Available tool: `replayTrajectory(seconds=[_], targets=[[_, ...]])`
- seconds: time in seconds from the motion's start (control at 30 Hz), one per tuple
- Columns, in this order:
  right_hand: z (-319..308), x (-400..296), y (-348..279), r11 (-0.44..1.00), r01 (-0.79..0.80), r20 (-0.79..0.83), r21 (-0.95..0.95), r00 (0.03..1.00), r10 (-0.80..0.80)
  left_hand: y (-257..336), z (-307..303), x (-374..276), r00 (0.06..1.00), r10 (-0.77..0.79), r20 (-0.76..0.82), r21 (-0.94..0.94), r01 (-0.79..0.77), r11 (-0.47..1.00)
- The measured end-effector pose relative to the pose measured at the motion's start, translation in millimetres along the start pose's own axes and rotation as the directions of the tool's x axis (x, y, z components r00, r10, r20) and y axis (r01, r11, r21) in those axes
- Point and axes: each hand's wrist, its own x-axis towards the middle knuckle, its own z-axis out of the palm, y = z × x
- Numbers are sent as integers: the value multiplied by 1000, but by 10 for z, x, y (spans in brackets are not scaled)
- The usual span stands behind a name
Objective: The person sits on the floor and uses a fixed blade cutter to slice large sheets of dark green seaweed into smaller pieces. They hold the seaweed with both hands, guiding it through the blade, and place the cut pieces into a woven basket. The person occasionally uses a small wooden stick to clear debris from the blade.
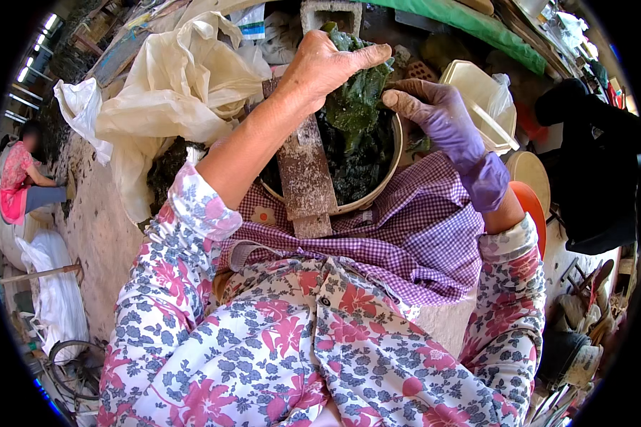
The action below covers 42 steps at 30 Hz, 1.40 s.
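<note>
A wet, dark green leafy clump, like seaweed or a salted leaf vegetable, [355,104] hangs from my bare left hand [320,66], whose fingers grip its top. At the clump's right edge is my right hand [440,115], in a purple glove with dirty fingertips; thumb and forefinger pinch close to the leaf, but whether they hold it is hard to tell. Below both hands stands a round, pale-rimmed tub [398,155] with more dark green leaves [352,176] inside. Across its left part lies a wooden board [305,165] dusted with white grains.
A large cream plastic sack [176,91] lies crumpled to the left. To the right stand a cream container [486,101] and an orange rim [529,205]. A hollow concrete block [331,15] is beyond the tub. Another person [21,179] sits at the far left.
</note>
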Motion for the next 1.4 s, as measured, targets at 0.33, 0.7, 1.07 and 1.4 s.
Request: replayTrajectory(seconds=[0.33,0.7,1.07,1.4], targets=[[37,130,-354,995,-10,255,-95,966,34,404,-16,-26,804,585,-111,344,-521,781],[314,71,-353,120,538,314,-835,643,-699,-26,-106,288,905,314,-285,35,-318,948],[389,63,88,427,526,66,-735,682,-728,141,-520,151,766,-79,-638,-235,-96,967],[379,103,611,985,-149,-62,-89,988,144,137,-1167,-1134,992,-36,-118,90,47,995]])
